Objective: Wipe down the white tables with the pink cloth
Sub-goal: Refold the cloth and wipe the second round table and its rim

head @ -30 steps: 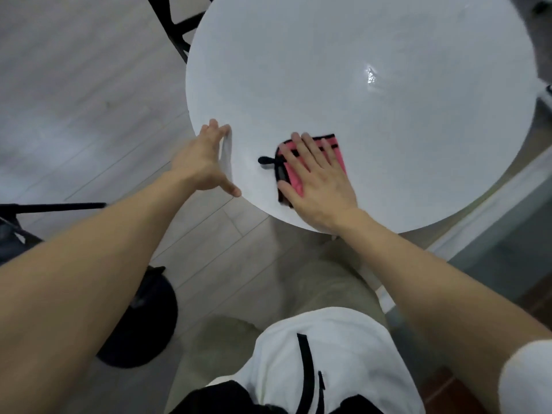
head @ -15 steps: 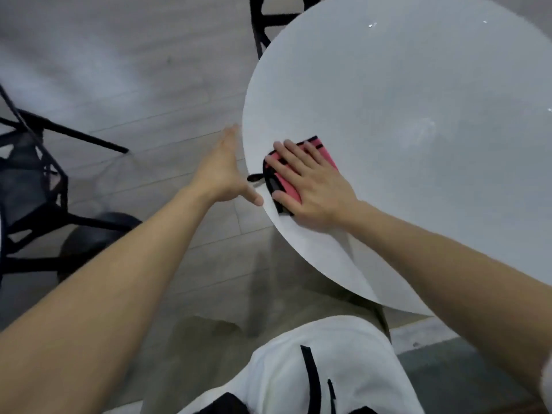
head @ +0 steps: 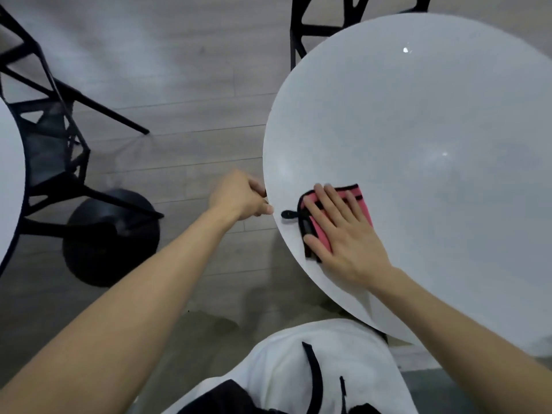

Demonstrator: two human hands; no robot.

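- Nearest to me, at the bottom of the view, hung the front of my white top (head: 286, 363) with its black trim.
- My right forearm reached out over the near edge of the round white table (head: 433, 130).
- My right hand (head: 343, 234) lay flat, palm down, with the fingers straight and slightly spread. It pressed on the pink cloth (head: 363, 201) and clasped nothing.
- The pink cloth was folded and edged in black, and it lay on the tabletop near the table's left rim, mostly under my fingers. Its small black loop (head: 288, 214) stuck out toward the rim, clear of my hand.
- Just left of the cloth, my left hand (head: 242, 195) was at the table's rim. The fingers were curled in against the edge and the thumb tip touched the rim, so the hand held the table there.
- Beyond my left arm, a black round base (head: 110, 234) stood on the grey wood floor (head: 179, 85).
- A black chair (head: 50, 150) with an angular open frame stood beside that base.
- At the far left edge showed a slice of a second white table (head: 9, 174).
- Farthest off, behind the round white table, another black chair (head: 325, 16) stood with its frame partly hidden by the tabletop.
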